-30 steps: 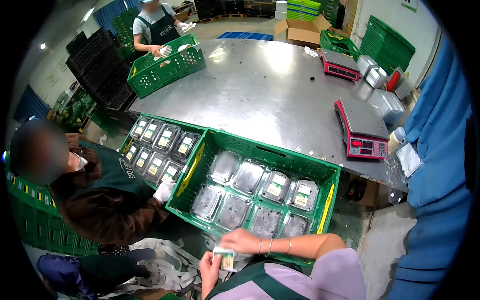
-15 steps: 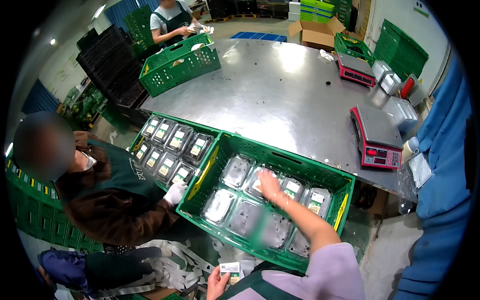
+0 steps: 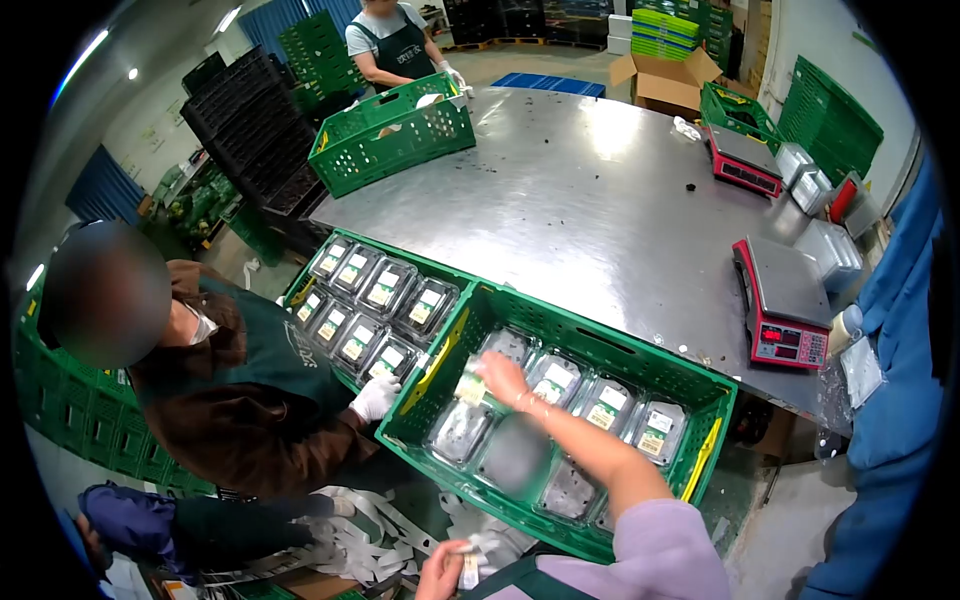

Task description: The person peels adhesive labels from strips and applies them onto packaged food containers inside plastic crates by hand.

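Observation:
My right hand [image 3: 500,380] is over the left end of a green crate [image 3: 590,335], pinching a pale printed label [image 3: 471,388]. Below it are a clear plastic box [image 3: 508,345] in the back row and another clear box [image 3: 458,434] in the front row, both with dark contents I cannot make out. Farther right in the back row, a clear box [image 3: 556,380] carries a white and green label. The front-row boxes show no labels, though my arm and a blurred patch hide part of them. Near my body, my left hand [image 3: 440,572] grips a few labels [image 3: 469,571].
A co-worker's gloved hand [image 3: 376,397] touches a neighbouring crate of labelled boxes [image 3: 384,286]. Another person stands behind a green crate [image 3: 400,140] across the metal table [image 3: 560,220]. Red scales [image 3: 785,310] stand at the right. White strips [image 3: 370,530] litter the lower left.
My right hand has moved left from the second back-row box, which now shows a label, and holds another label. The labels in my left hand have turned. The whole view has shifted slightly.

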Demonstrator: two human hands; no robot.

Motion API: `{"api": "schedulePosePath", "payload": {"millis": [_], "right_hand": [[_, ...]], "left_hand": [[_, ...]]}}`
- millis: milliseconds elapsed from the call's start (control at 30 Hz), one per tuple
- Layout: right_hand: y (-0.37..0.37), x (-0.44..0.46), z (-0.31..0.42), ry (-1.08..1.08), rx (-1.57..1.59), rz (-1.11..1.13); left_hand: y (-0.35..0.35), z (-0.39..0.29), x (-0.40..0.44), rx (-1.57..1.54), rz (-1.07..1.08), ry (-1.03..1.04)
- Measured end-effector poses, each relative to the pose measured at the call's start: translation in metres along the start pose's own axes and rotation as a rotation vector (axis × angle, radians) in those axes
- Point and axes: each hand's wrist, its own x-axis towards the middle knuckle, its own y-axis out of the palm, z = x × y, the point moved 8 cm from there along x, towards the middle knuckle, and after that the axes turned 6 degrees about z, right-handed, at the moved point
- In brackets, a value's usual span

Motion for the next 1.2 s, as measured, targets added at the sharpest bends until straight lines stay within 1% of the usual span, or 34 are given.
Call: {"api": "schedulePosePath", "payload": {"millis": [67,100,133,200,233,267,300,333,400,433,467,500,533,567,600,667,700,767,800,867,900,933,1000,1033,1067,1100,1133,1200], "right_hand": [[0.007,0.031,-0.044,0.103,-0.162,-0.036],[0.028,0.042,-0.076,0.145,-0.256,0.019],[0.044,0.048,-0.1,0.184,-0.351,0.075],[0.021,0.037,-0.093,0.242,-0.475,-0.026],[0.017,0.04,-0.096,0.236,-0.521,-0.01],[0.015,0.04,-0.093,0.117,-0.562,-0.14],[0.015,0.033,-0.08,0.035,-0.509,-0.118],[0.012,0.021,-0.064,-0.046,-0.457,-0.102],[0.024,-0.037,-0.008,-0.089,0.002,0.262],[0.013,-0.078,0.041,-0.108,0.195,0.393],[0.007,-0.117,0.087,-0.197,0.316,0.58],[0.015,-0.15,0.109,-0.344,0.373,0.605],[0.017,-0.177,0.127,-0.353,0.324,0.707],[0.022,-0.198,0.139,-0.406,0.297,0.733],[0.017,-0.209,0.153,-0.47,0.329,0.705],[0.02,-0.207,0.159,-0.399,0.391,0.76],[0.016,-0.189,0.156,-0.371,0.38,0.642],[0.014,-0.142,0.137,-0.266,0.375,0.439],[0.018,-0.114,0.12,-0.198,0.373,0.349],[0.055,-0.061,0.073,-0.123,0.107,0.261],[0.07,-0.048,0.057,-0.08,0.005,0.222],[0.084,-0.039,0.04,-0.036,-0.097,0.184],[0.139,-0.031,-0.015,0.0,-0.368,0.296],[0.128,-0.033,-0.009,-0.011,-0.388,0.282],[0.119,-0.029,-0.004,0.011,-0.486,0.297],[0.122,-0.019,-0.009,-0.055,-0.585,0.153],[0.102,-0.019,0.009,-0.163,-0.531,0.191],[0.055,-0.011,0.054,-0.219,-0.419,0.207]], "left_hand": [[0.013,-0.012,-0.019,-0.368,-0.028,-0.19],[0.016,-0.012,-0.025,-0.125,0.114,-0.526],[0.014,-0.012,-0.022,0.106,0.108,-0.155],[0.009,-0.013,-0.027,0.306,-0.061,0.222],[0.005,-0.01,-0.025,0.108,-0.064,-0.015],[0.007,-0.006,-0.029,-0.095,-0.067,-0.249],[0.006,0.017,-0.03,-0.212,-0.061,-0.242],[0.005,0.021,-0.024,-0.211,-0.065,-0.233],[0.008,0.023,-0.023,-0.381,-0.139,-0.181],[0.008,0.013,-0.019,-0.294,-0.148,-0.217],[0.006,0.009,-0.015,-0.278,-0.171,-0.185],[0.004,0.008,-0.011,-0.247,-0.17,-0.157],[0.001,0.004,-0.006,-0.216,-0.168,-0.119],[-0.002,0.0,-0.004,-0.234,-0.23,-0.152],[-0.004,-0.002,0.001,-0.274,-0.233,-0.095],[-0.011,-0.002,0.002,-0.258,-0.271,-0.144],[-0.015,-0.001,0.002,-0.263,-0.278,-0.136],[-0.021,-0.005,-0.007,-0.029,-0.226,-0.039],[-0.024,-0.002,-0.015,-0.034,-0.235,-0.045],[-0.026,0.004,-0.032,0.103,-0.184,-0.093],[-0.022,0.025,-0.043,0.038,-0.096,-0.149],[-0.025,0.029,-0.05,0.04,-0.104,-0.149],[-0.017,0.042,-0.073,-0.115,-0.054,-0.329],[-0.01,0.034,-0.082,-0.306,-0.094,-0.265],[-0.011,0.03,-0.092,-0.323,-0.162,-0.295],[-0.015,0.038,-0.099,-0.284,-0.19,-0.249],[-0.017,0.048,-0.106,-0.251,-0.223,-0.199],[-0.025,0.04,-0.116,-0.33,-0.399,-0.118]]}}
